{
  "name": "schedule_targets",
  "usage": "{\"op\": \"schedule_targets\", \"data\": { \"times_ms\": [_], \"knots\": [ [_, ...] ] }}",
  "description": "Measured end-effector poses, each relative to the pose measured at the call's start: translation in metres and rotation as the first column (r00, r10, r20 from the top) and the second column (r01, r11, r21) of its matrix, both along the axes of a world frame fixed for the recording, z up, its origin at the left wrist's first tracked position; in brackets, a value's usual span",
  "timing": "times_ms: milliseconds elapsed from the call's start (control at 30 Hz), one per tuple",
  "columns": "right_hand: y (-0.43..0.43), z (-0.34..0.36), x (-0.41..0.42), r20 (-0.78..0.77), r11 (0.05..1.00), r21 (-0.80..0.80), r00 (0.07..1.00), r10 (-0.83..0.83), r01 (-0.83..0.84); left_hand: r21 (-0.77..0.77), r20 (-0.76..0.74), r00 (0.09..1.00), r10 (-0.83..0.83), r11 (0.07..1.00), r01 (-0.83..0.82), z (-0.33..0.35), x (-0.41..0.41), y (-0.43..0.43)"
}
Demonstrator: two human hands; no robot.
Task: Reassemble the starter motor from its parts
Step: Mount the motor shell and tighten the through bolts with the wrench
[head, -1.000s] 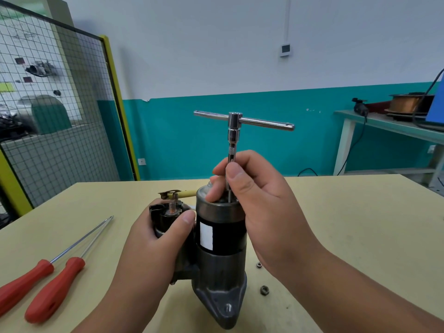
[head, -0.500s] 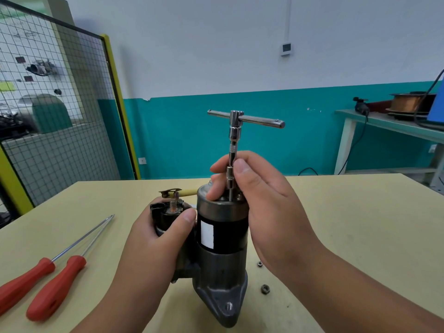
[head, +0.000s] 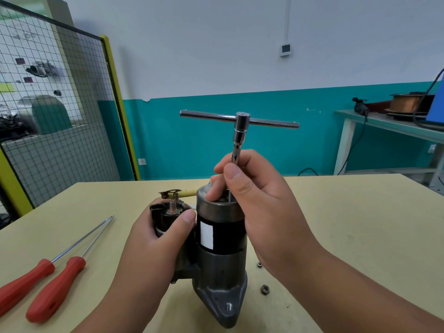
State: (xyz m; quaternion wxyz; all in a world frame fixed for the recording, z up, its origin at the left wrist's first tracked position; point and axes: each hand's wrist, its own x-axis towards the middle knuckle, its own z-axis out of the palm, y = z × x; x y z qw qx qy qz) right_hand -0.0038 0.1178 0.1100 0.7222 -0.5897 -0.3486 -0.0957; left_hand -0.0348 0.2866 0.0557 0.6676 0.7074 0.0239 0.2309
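Observation:
The starter motor (head: pixel 221 239) stands upright on the yellow table (head: pixel 348 227), nose cone down, black body with a white label facing me. My left hand (head: pixel 153 246) wraps around the solenoid (head: pixel 168 212) on its left side, thumb against the motor body. My right hand (head: pixel 259 200) pinches the thin shaft of a chrome T-handle wrench (head: pixel 240 126) between thumb and fingers. The wrench stands vertical on the motor's top end cap, its tip hidden behind my fingers. A yellow lead with a metal terminal (head: pixel 182 193) sticks out behind the solenoid.
Two red-handled screwdrivers (head: pixel 45 284) lie at the table's left, shafts pointing away from me. Two small nuts (head: pixel 265 289) rest on the table right of the motor base. A wire-mesh screen with a yellow frame (head: pixel 72 116) stands far left; a bench (head: pixel 384 126) is far right.
The T-handle's crossbar has rotated about the vertical shaft between my right fingers. The motor and my left hand have stayed in place.

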Motion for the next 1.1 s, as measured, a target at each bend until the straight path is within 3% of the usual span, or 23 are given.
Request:
{"op": "schedule_targets", "data": {
  "times_ms": [233, 1100],
  "knots": [
    [-0.0025, 0.0003, 0.0007, -0.057, 0.999, 0.028, 0.998, 0.033, -0.031, -0.028, -0.009, 1.0, -0.017, 0.999, 0.017, -0.0003, 0.0004, 0.0001],
    [0.0002, 0.0005, 0.002, -0.023, 1.0, -0.016, 1.0, -0.018, 0.018, 0.013, -0.028, 0.999, 0.029, 1.0, -0.028, 0.0, 0.0009, 0.0001]
  ]
}}
